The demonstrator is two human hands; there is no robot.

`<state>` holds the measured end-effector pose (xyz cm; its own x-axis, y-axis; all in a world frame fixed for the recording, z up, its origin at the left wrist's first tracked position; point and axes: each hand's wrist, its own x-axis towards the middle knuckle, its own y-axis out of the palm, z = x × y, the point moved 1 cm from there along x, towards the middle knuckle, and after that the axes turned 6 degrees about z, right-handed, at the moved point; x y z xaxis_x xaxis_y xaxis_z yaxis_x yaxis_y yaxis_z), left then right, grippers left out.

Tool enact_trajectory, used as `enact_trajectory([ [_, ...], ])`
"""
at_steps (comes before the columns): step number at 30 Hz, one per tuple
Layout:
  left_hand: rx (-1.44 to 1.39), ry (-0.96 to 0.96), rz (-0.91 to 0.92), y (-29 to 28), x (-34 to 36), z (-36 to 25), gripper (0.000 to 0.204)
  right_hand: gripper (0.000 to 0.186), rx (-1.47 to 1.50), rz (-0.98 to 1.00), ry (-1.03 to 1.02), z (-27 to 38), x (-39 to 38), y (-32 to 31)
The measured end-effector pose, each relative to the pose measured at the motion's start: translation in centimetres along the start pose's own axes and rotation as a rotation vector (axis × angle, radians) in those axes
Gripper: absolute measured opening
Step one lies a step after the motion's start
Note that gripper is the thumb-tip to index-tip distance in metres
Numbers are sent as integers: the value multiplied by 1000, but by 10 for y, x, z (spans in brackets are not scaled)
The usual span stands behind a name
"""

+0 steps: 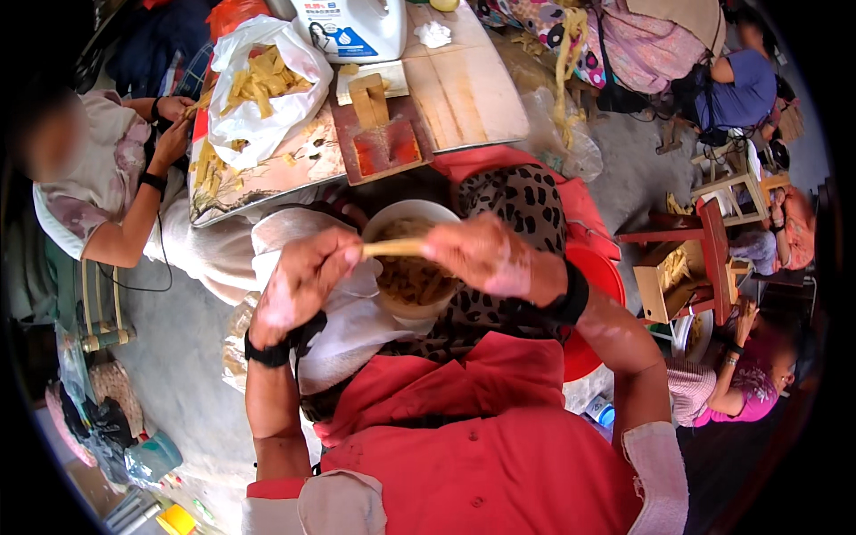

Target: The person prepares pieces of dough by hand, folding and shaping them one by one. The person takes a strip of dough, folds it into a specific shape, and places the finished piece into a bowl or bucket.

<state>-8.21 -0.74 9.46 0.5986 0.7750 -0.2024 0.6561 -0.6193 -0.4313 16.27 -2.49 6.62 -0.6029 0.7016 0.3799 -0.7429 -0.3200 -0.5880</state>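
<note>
The person's left hand [310, 276] pinches one end of a tan strip [394, 248] between thumb and curled fingers, and the right hand [477, 254] closes on the other end, though blur hides exactly how its fingertips sit. The strip spans the gap between the hands, directly above a white bowl [412, 312] of similar folded strips [415, 283] at the lap. An uneven or hard pull could tear the strip or slip it from one grip, most likely dropping it into the bowl; a shift of the knees could tilt the bowl and spill its contents. Ahead, the tabletop [477, 89] is worn and stained, and carries an open white plastic bag [308, 94] of strips, loose pieces [209, 169] beside it, a white jug [361, 31] and a reddish-brown board [352, 147] bearing an upright wooden block [368, 100]. The board reaches the near edge, so a bumped forearm could knock it. A co-worker [116, 169] handles material at the left corner; others sit at the right across a grey concrete floor [192, 357], beyond a red basin [596, 308].
</note>
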Motion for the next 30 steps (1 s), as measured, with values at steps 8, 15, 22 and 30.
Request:
enact_trajectory([
  [8, -180, -73, -174, -9, 70, 20, 22, 21, 68, -62, 188, -69, 33, -11],
  [15, -177, 52, -259, -14, 103, 43, 22, 19, 59, -106, 201, -96, 50, -18],
  [22, -209, 34, -289, -10, 121, 49, 23, 20, 78, -151, 238, -123, 47, -9],
  [30, -80, -134, -176, -7, 90, 32, 26, 12, -5, -29, 362, -87, 5, -21],
])
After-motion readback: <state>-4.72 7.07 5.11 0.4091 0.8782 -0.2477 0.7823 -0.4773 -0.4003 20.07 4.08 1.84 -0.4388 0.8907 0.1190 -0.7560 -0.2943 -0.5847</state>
